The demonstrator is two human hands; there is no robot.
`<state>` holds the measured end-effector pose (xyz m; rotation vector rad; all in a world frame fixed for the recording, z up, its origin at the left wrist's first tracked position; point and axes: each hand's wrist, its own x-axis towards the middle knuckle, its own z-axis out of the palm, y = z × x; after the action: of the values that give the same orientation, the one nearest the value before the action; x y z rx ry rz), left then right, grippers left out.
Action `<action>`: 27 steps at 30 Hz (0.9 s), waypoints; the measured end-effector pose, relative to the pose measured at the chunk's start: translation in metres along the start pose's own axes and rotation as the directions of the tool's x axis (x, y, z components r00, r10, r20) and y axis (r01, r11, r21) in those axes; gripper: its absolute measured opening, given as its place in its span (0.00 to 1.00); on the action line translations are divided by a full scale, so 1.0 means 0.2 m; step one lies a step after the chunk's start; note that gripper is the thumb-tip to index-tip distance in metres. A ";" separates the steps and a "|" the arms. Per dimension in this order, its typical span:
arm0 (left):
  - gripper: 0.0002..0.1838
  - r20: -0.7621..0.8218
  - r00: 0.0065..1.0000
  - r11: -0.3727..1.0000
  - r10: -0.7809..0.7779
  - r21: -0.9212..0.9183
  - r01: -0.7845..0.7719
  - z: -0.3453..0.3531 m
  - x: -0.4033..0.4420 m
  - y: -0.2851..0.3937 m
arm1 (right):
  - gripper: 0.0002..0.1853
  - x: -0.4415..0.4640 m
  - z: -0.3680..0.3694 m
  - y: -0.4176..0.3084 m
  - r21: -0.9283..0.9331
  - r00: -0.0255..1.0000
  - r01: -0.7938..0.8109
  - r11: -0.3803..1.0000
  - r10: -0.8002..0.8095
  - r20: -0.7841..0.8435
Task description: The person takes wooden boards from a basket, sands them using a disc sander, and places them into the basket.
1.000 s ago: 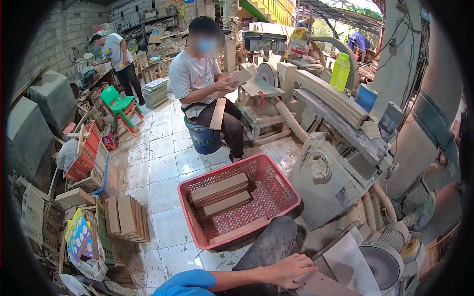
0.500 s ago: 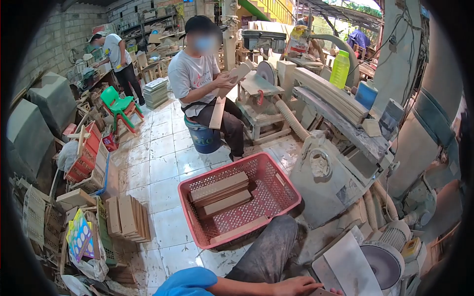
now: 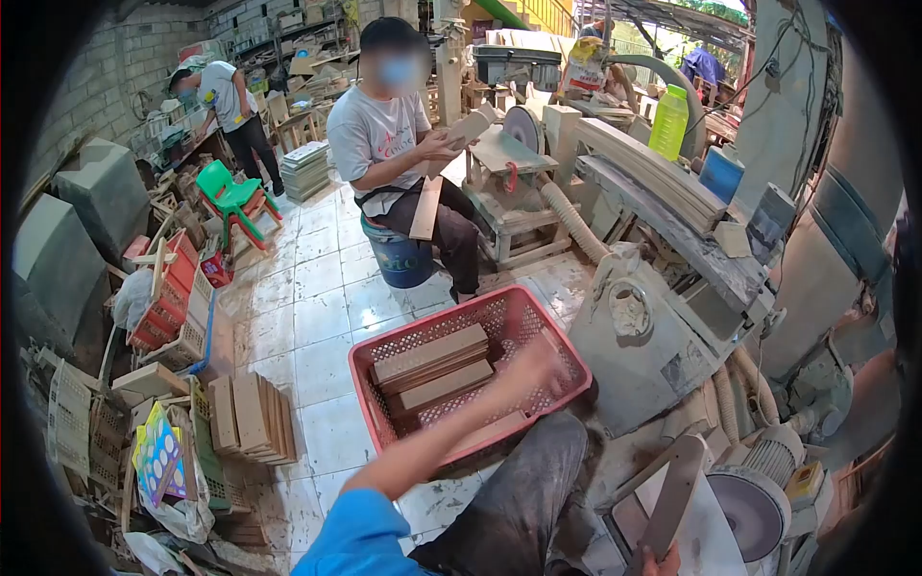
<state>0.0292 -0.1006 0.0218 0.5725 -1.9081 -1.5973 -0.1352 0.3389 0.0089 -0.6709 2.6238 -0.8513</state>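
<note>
My left hand (image 3: 534, 372), smeared by motion, hangs over the right part of a red plastic basket (image 3: 363, 389); its fingers cannot be made out. Inside the basket lie stacked wooden boards (image 3: 432, 357) on the left, and a single strip along the near wall. Low at the right, my right hand (image 3: 661, 561) is closed around the lower end of a flat wooden board (image 3: 674, 490) with a rounded top, which it holds tilted up. That board stands just left of a disc sander (image 3: 747, 516) and above its pale metal table (image 3: 706, 538).
Facing me, a co-worker (image 3: 389, 144) on a blue bucket (image 3: 401, 259) holds boards near another sanding disc (image 3: 521, 130). A second person (image 3: 229, 101) stands farther back. Boards (image 3: 252, 418) are stacked on the tiles at left. A dusty machine housing (image 3: 629, 346) borders the basket's right side.
My left hand has swung from beside my right hand out over the basket. The board in my right hand has been raised into view.
</note>
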 end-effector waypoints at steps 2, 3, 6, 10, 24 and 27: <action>0.27 -0.198 0.942 0.940 -0.270 -0.267 0.213 -0.37 0.35 -0.15 | 0.24 0.04 0.06 0.07 0.026 0.998 0.050 0.998 -0.049 -0.036; 0.29 -0.313 0.922 0.940 -0.230 -0.316 0.128 -0.57 0.54 -0.28 | 0.23 0.06 0.07 0.10 0.055 0.992 0.104 0.993 -0.100 -0.074; 0.33 -0.370 0.848 0.835 -0.380 -0.532 0.143 -0.94 0.77 -0.05 | 0.23 0.10 0.10 0.14 0.093 0.996 0.048 0.994 -0.040 -0.083; 0.36 -0.552 0.736 0.871 -0.393 -0.481 0.104 -1.26 1.07 -0.04 | 0.24 0.14 0.06 0.14 0.264 0.995 -0.059 0.963 0.035 0.094; 0.44 -0.559 0.673 0.741 -0.485 -0.671 -0.024 -1.58 1.29 0.06 | 0.23 0.14 0.06 0.06 0.536 0.945 -0.276 0.798 0.122 0.304; 0.51 -0.504 0.662 0.617 -0.554 -0.783 -0.079 -1.62 1.21 -0.10 | 0.24 0.10 -0.01 -0.09 0.557 0.913 -0.391 0.733 0.233 0.334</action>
<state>0.0662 -0.5005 0.0769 0.9370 -0.4620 -1.7843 -0.1479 0.3165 0.0188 -0.1239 1.9660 -1.3191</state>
